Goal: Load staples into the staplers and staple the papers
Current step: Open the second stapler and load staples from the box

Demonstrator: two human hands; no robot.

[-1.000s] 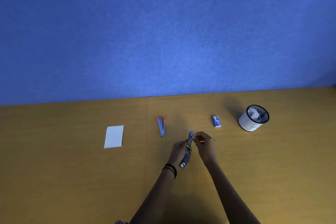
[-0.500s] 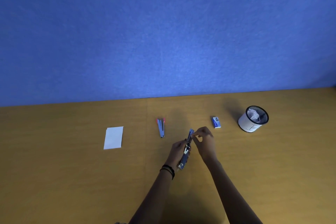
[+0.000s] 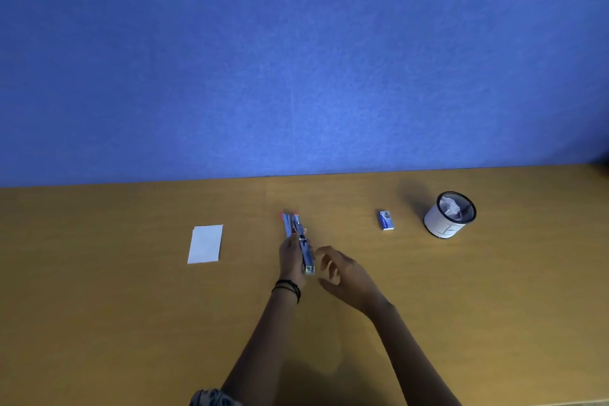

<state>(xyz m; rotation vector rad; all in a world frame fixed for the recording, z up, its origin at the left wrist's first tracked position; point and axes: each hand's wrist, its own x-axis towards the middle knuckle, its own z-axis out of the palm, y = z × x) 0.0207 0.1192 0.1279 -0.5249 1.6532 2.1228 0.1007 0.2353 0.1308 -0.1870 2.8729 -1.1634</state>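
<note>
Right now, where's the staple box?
Head view: the staple box lies on the wooden table, right of centre, between the stapler in the left hand and the mesh pen cup, touching neither.

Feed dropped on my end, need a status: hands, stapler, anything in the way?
Left hand grips stapler above the desk. Right hand open beside it, holding nothing. Second stapler lies just beyond, close; paper apart, off to the left.

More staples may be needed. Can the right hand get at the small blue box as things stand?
Probably yes: the right hand holds nothing, and only bare table lies between it and the box.
</note>
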